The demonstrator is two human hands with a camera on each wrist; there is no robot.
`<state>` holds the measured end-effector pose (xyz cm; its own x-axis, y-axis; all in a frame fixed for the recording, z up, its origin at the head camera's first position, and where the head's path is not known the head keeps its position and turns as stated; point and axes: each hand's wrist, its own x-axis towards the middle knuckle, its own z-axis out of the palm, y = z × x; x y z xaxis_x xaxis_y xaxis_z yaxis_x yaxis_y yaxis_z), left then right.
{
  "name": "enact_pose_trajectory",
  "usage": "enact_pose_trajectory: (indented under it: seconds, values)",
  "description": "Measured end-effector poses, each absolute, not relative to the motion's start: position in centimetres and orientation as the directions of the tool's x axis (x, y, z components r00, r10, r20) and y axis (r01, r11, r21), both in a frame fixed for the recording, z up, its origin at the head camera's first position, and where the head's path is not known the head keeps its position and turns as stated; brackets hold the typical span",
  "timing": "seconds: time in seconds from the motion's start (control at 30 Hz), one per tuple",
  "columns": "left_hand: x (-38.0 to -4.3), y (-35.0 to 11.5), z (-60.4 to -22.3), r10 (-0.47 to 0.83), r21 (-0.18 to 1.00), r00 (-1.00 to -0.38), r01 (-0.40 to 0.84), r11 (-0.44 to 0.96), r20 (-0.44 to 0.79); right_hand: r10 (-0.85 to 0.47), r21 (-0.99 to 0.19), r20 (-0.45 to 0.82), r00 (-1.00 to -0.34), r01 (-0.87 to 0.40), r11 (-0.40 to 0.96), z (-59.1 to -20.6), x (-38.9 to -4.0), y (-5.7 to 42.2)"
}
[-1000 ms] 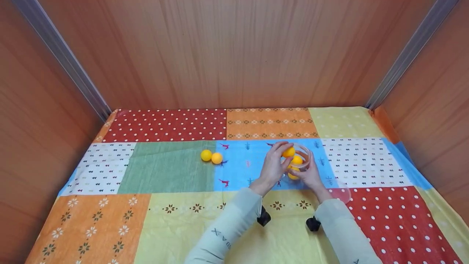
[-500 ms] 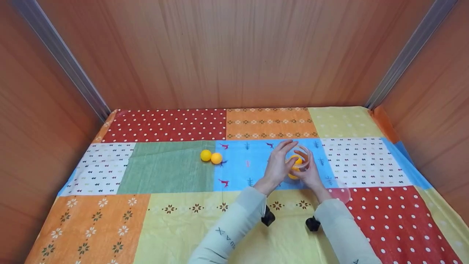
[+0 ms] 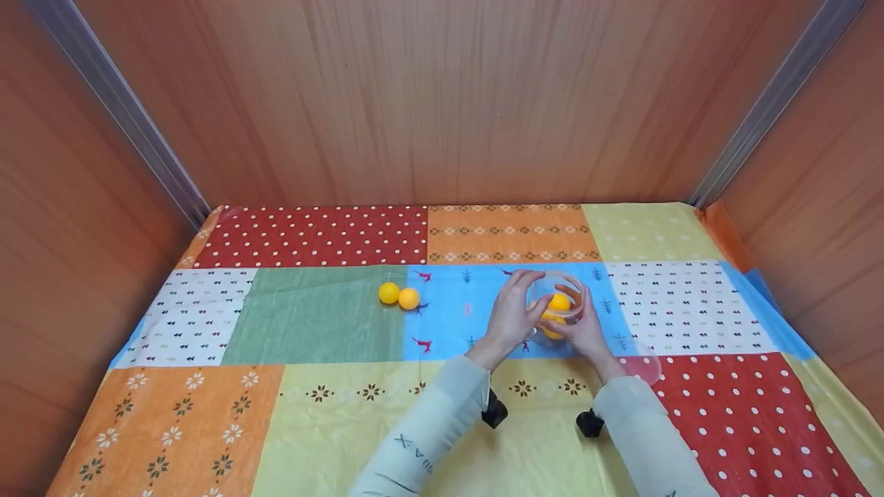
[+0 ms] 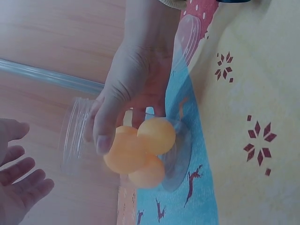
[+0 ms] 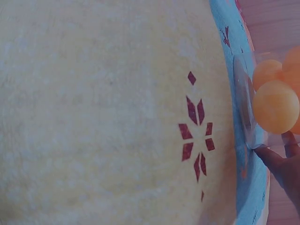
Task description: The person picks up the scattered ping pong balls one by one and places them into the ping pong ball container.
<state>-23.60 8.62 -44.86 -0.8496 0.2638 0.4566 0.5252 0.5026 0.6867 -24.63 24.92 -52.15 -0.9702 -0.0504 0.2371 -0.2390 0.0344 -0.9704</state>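
A clear plastic jar [image 4: 78, 133] with a threaded neck stands on the blue patch of the cloth, mouth up. My right hand [image 3: 587, 335] grips it, with the thumb across the near side in the left wrist view. Inside lie several orange-yellow balls [image 4: 157, 135], bunched toward the bottom; the right wrist view shows one ball [image 5: 275, 107] close behind the wall. My left hand [image 3: 510, 314] is at the left of the jar's mouth. Its fingers [image 4: 18, 171] are spread and hold nothing.
Two more balls, one yellow [image 3: 389, 293] and one orange [image 3: 409, 299], sit side by side on the cloth to the left. A clear round lid [image 3: 646, 366] lies right of my right wrist. Wood-look panels [image 3: 442, 103] enclose the patchwork cloth [image 3: 318, 314].
My left hand held a ball at the jar's mouth, then let it go into the jar. It has drawn back slightly leftward, empty. My right hand keeps its grip on the jar.
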Motion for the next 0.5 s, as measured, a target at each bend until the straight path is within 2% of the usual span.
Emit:
enact_pose_trajectory:
  seconds: [0.27, 0.5]
  values:
    - [-23.6, 7.2, -45.3, 0.257, 0.701, -0.850, 0.525, 0.483, 0.459, -0.049, -0.966, 0.257, -0.965, -0.258, 0.014, -53.2, -25.1, 25.2]
    - [-24.0, 5.4, -45.7, 0.250, 0.696, -0.848, 0.528, 0.487, 0.468, -0.033, -0.976, 0.218, -0.975, -0.218, 0.017, -53.0, -25.1, 25.1]
